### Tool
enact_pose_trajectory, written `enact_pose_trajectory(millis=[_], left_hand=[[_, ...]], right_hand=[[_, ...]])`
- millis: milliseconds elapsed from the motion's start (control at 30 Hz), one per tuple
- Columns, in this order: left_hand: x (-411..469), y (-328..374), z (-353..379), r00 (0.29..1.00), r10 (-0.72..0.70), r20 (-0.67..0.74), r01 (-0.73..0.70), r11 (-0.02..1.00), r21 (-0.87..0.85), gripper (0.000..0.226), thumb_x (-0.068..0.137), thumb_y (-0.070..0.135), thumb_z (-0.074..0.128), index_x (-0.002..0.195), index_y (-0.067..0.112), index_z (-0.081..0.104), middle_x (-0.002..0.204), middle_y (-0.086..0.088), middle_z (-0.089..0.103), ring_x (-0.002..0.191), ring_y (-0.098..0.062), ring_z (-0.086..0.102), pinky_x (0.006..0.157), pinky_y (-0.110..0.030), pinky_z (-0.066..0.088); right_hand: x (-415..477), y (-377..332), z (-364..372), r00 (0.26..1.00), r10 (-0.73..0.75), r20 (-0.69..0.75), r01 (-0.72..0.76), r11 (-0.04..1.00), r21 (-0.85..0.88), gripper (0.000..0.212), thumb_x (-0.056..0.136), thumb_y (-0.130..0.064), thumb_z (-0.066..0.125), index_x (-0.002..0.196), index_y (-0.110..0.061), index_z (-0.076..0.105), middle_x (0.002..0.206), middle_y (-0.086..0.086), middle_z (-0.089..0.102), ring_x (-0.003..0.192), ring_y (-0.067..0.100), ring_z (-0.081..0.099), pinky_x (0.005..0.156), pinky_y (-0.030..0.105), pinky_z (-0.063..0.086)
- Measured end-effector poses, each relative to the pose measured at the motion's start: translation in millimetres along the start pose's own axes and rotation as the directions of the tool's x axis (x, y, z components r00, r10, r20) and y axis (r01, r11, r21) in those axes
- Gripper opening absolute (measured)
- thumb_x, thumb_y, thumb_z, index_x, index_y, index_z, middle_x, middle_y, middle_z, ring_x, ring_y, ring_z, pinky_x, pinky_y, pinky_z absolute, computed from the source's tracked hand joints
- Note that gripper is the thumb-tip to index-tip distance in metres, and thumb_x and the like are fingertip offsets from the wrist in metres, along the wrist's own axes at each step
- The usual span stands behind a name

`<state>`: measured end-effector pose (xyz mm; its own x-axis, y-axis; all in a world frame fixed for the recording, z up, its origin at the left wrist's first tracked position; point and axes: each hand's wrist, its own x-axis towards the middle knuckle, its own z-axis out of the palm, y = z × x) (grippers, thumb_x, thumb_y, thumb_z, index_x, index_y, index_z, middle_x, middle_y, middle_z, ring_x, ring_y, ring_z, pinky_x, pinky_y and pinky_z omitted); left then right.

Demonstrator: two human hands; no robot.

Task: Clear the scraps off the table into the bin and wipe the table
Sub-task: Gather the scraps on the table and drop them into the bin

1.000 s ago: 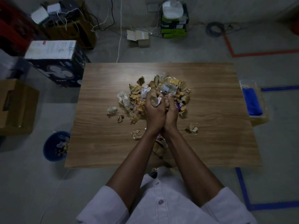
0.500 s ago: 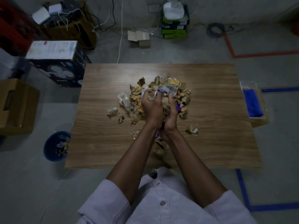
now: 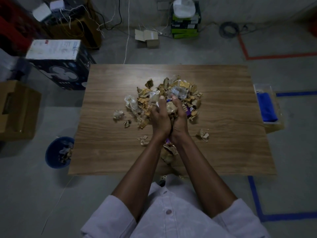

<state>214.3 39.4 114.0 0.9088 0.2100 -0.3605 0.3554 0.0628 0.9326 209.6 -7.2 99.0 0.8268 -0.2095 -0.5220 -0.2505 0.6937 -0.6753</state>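
Observation:
A heap of crumpled brown paper, foil and clear wrapper scraps (image 3: pixel 187 90) lies in the middle of the wooden table (image 3: pixel 223 152). My left hand (image 3: pixel 159 119) and my right hand (image 3: pixel 179 120) are pressed side by side at the heap's near edge, cupped around a bunch of scraps (image 3: pixel 171 107) held between them. More scraps hang under my wrists. Loose scraps (image 3: pixel 118 114) lie to the left, and one (image 3: pixel 203 134) to the right. The blue bin (image 3: pixel 57 152), with scraps inside, stands on the floor by the table's near left corner.
A blue cloth (image 3: pixel 266 107) lies in a clear tray on a box just off the table's right edge. Cardboard boxes (image 3: pixel 16 109) and a fan carton (image 3: pixel 58 64) stand left of the table. Cables and stacked boxes line the far wall.
Both hands have closed in around a bunch of scraps and lifted slightly. My left fingers, curled over the scraps half a second ago, now lie straighter beside my right hand.

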Motion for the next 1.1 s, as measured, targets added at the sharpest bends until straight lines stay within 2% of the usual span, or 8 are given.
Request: enact_pose_trajectory(millis=[100, 200, 267, 533, 700, 867, 967, 1100], left_hand=[[-7.2, -7.9, -6.0, 0.96, 0.274, 0.051, -0.278, 0.93, 0.239, 0.047, 0.113, 0.026, 0.038, 0.082, 0.007, 0.068, 0.071, -0.01, 0.064, 0.069, -0.014, 0.06, 0.068, -0.034, 0.045], [1.4, -22.6, -9.7, 0.924, 0.358, 0.132, -0.382, 0.85, 0.364, 0.055, 0.111, 0.038, 0.028, 0.144, 0.004, 0.054, 0.144, -0.02, 0.057, 0.139, -0.029, 0.049, 0.116, -0.039, 0.036], [10.0, -34.0, -13.9, 0.929, 0.332, 0.161, -0.369, 0.85, 0.376, 0.066, 0.106, 0.05, 0.021, 0.154, 0.01, 0.042, 0.159, -0.016, 0.042, 0.152, -0.03, 0.031, 0.125, -0.046, 0.026], [11.9, -17.2, -34.6, 0.913, 0.378, 0.156, -0.407, 0.869, 0.281, 0.03, 0.109, 0.018, 0.042, 0.127, 0.004, 0.062, 0.121, 0.001, 0.059, 0.107, 0.003, 0.054, 0.097, -0.017, 0.039], [15.3, -6.6, -46.4, 0.936, 0.35, 0.046, -0.352, 0.936, 0.035, 0.038, 0.096, 0.004, 0.063, 0.133, 0.011, 0.06, 0.128, -0.006, 0.068, 0.118, -0.016, 0.066, 0.099, -0.032, 0.054], [19.5, 1.9, -56.7, 0.99, 0.143, -0.014, -0.142, 0.959, -0.246, 0.043, 0.101, 0.036, 0.062, 0.141, 0.021, 0.055, 0.131, -0.01, 0.069, 0.122, -0.017, 0.066, 0.107, -0.041, 0.052], [20.1, 10.1, -68.3, 0.993, 0.11, -0.051, -0.119, 0.966, -0.228, 0.047, 0.104, 0.046, 0.05, 0.125, 0.008, 0.07, 0.12, -0.008, 0.075, 0.115, -0.022, 0.069, 0.104, -0.053, 0.053], [26.5, 17.8, -99.1, 0.967, 0.225, -0.122, -0.247, 0.947, -0.204, 0.038, 0.106, 0.03, 0.048, 0.113, 0.002, 0.072, 0.105, -0.009, 0.076, 0.102, -0.025, 0.072, 0.096, -0.052, 0.057]], right_hand=[[-1.1, -7.5, -4.2, 1.0, -0.015, 0.0, 0.015, 0.999, 0.043, 0.019, 0.096, -0.027, 0.069, 0.111, -0.019, 0.076, 0.111, -0.004, 0.077, 0.104, 0.012, 0.073, 0.08, 0.031, 0.059], [-5.7, -11.1, -2.2, 1.0, -0.003, 0.015, 0.002, 0.999, 0.035, 0.018, 0.096, -0.02, 0.068, 0.111, -0.012, 0.076, 0.113, 0.004, 0.076, 0.107, 0.019, 0.073, 0.084, 0.035, 0.059], [-5.7, -7.2, -1.6, 1.0, -0.006, 0.024, 0.006, 1.0, 0.013, 0.022, 0.095, -0.018, 0.069, 0.113, -0.007, 0.075, 0.115, 0.009, 0.076, 0.108, 0.022, 0.073, 0.087, 0.038, 0.059], [3.0, 6.9, 8.9, 0.997, -0.054, -0.05, 0.054, 0.999, -0.006, 0.033, 0.085, -0.014, 0.079, 0.113, 0.002, 0.073, 0.114, 0.02, 0.074, 0.106, 0.037, 0.072, 0.091, 0.06, 0.056], [7.4, 16.3, 11.3, 0.991, -0.02, -0.133, 0.025, 0.999, 0.035, 0.055, 0.071, -0.018, 0.087, 0.12, 0.0, 0.07, 0.116, 0.021, 0.074, 0.101, 0.039, 0.072, 0.078, 0.049, 0.058], [7.8, 28.9, 26.3, 0.994, -0.052, -0.096, 0.052, 0.999, -0.006, 0.059, 0.069, -0.021, 0.089, 0.121, -0.002, 0.069, 0.112, 0.017, 0.076, 0.103, 0.038, 0.073, 0.081, 0.055, 0.061], [2.8, 40.7, 44.3, 0.996, -0.088, 0.007, 0.088, 0.995, -0.037, 0.025, 0.087, -0.006, 0.077, 0.111, -0.002, 0.071, 0.098, 0.008, 0.077, 0.087, 0.022, 0.075, 0.068, 0.034, 0.059], [-6.3, 60.7, 82.5, 0.983, -0.076, 0.17, 0.094, 0.991, -0.097, 0.042, 0.091, -0.012, 0.074, 0.127, 0.006, 0.062, 0.108, 0.013, 0.072, 0.095, 0.021, 0.072, 0.077, 0.033, 0.058]])
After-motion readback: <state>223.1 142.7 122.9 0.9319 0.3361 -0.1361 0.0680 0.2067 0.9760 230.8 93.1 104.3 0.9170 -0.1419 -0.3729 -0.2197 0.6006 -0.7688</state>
